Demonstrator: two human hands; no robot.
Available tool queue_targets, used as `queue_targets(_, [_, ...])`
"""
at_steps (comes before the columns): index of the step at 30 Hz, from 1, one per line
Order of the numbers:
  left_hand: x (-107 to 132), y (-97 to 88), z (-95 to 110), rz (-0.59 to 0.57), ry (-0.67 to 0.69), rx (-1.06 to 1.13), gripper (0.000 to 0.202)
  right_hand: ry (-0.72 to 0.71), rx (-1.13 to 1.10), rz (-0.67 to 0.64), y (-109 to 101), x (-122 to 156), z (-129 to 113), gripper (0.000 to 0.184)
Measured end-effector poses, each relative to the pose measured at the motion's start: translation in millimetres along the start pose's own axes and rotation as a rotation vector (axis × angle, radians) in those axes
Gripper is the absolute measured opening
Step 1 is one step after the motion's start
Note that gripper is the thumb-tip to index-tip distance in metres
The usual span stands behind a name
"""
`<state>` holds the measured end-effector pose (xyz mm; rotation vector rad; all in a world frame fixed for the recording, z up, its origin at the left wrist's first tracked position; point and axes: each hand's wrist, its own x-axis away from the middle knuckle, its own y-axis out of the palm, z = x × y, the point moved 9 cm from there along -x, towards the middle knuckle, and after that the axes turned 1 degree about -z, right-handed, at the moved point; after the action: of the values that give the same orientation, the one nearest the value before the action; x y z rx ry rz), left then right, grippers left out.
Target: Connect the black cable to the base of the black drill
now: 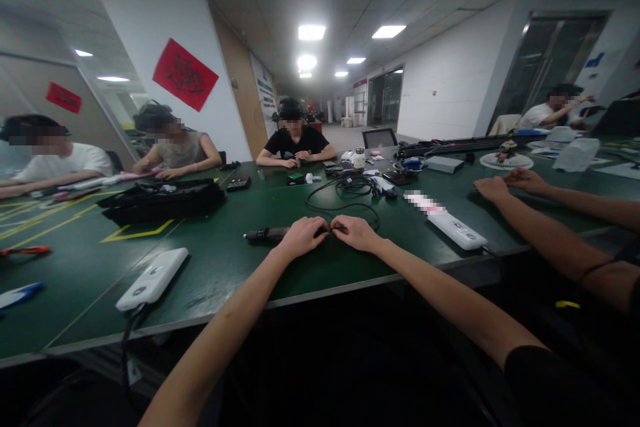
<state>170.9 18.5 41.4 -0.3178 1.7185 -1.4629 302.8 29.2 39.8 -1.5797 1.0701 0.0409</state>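
Observation:
Close together above the front part of the green table, my left hand [304, 237] and my right hand [358, 233] meet with fingers pinched. Between the fingertips is a small dark thing, too small to name. A dark electric screwdriver [265, 235] lies on the table just left of my left hand, its tip pointing left; its rear end is hidden behind that hand. A thin black cable [345, 204] loops across the table beyond both hands and passes down near my right hand; where it ends is hidden.
White power strips stand to the left [153, 279] and to the right [457, 229]. A black open bag [163, 200] lies back left. Tangled cables and small parts cover the far middle. A co-worker's hands [507, 183] are at the right; several people sit around the green table [220, 280].

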Motion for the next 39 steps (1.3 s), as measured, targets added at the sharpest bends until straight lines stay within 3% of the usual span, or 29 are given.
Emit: queue_targets(39, [0.2,1.9,0.2,0.0,0.009,0.017,0.021,0.016,-0.01,-0.004,-0.8,0.1,0.7,0.014])
